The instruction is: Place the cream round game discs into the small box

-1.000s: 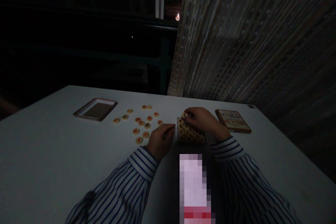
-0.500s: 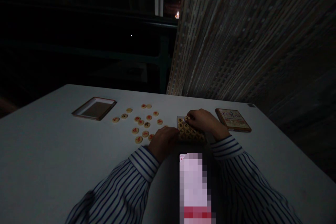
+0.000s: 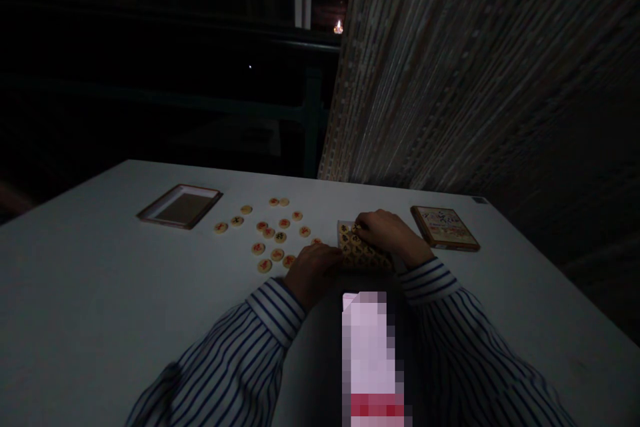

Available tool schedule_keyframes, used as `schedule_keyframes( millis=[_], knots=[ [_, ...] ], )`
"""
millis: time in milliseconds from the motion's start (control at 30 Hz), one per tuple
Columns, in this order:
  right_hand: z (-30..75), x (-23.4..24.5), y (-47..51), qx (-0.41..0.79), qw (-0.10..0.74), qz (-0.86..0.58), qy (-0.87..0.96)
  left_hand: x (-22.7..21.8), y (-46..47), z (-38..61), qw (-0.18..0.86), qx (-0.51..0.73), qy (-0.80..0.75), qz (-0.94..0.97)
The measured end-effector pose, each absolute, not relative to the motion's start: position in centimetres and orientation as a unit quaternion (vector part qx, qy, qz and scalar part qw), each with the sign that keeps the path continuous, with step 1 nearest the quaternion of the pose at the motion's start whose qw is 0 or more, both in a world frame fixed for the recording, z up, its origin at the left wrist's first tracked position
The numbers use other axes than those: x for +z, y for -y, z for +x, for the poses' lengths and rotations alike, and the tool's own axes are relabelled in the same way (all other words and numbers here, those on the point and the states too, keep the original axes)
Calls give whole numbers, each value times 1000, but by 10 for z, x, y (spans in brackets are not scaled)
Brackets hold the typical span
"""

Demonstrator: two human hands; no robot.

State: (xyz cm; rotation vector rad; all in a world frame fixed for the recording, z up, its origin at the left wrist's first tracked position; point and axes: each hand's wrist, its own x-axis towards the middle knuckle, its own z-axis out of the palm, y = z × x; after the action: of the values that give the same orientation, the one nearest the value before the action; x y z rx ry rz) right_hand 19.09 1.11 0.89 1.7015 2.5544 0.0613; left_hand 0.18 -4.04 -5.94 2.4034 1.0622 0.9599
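A small clear tray (image 3: 340,229) in front of me holds rows of round Chinese chess pieces (image 3: 364,257) with dark characters. My right hand (image 3: 393,235) is over its far side, fingertips pinching one chess piece (image 3: 357,227) low at the far row. Against the near left edge of the tray, my left hand (image 3: 314,269) is closed on it; some of its fingers are hidden. Several loose pieces (image 3: 277,254), mostly with red characters, lie scattered on the table left of the tray.
An open shallow box part (image 3: 181,207) lies on the white table (image 3: 125,293) at the far left. A decorated box lid (image 3: 445,227) is at the right. A phone with a lit, blurred screen (image 3: 373,347) is close to me. A string curtain (image 3: 425,67) hangs behind.
My right hand has lowered the chess piece slightly into the far row of the tray. My left hand stays at the tray's edge, barely shifted. The loose pieces have not moved.
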Motion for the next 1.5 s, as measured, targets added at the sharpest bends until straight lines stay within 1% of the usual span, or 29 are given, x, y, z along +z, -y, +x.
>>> schedule_keyframes(
  millis=[167, 467, 700, 833, 967, 1500],
  knots=[
    [191, 6, -12, 29, 30, 546, -837, -64, 38, 2, 149, 325, -367, 859],
    [191, 8, -10, 28, 32, 537, -843, -64, 39, 0, 162, 331, -362, 857],
    [189, 11, -10, 19, 58, 542, -838, -68, 36, 0, 110, 337, -341, 871],
    [189, 12, -9, 23, 54, 540, -839, -68, 36, 0, 88, 334, -343, 874],
    [191, 10, -10, 31, 44, 538, -841, -69, 36, 1, 88, 337, -346, 871],
    [189, 12, -8, 32, 45, 536, -842, -70, 36, 0, 95, 320, -357, 872]
  ],
)
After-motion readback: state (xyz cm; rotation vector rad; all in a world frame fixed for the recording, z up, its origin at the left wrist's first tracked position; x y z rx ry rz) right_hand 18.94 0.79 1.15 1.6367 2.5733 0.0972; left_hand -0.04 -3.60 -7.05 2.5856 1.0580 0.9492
